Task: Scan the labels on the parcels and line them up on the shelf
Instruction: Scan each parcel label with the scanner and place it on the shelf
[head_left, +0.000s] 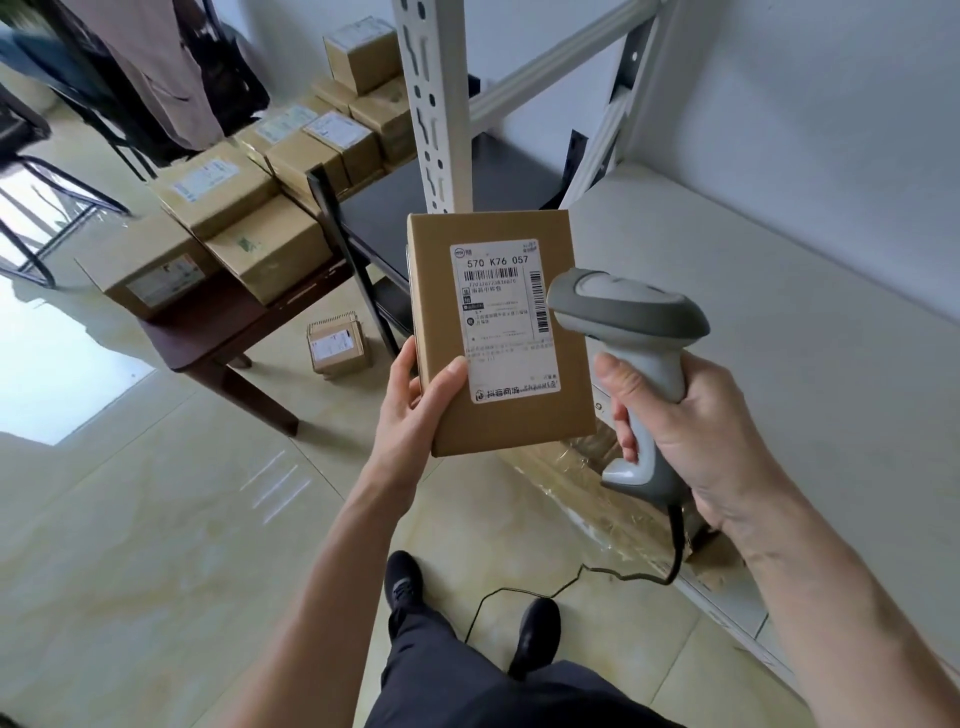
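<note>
My left hand (418, 410) holds a flat brown cardboard parcel (441, 291) by its lower left corner, thumb on the front. Its white shipping label (506, 322) with barcodes faces me. My right hand (691, 431) grips the handle of a grey barcode scanner (631, 317), whose head sits just right of the label and points toward it. The pale shelf board (753, 312) of a white metal rack lies behind and to the right of both hands.
Several brown parcels (249, 218) are stacked on a dark wooden table (218, 322) at the left. One small parcel (337, 343) lies on the tiled floor under it. A white rack upright (431, 104) stands behind the held parcel. The scanner's black cable (519, 592) trails across the floor by my feet.
</note>
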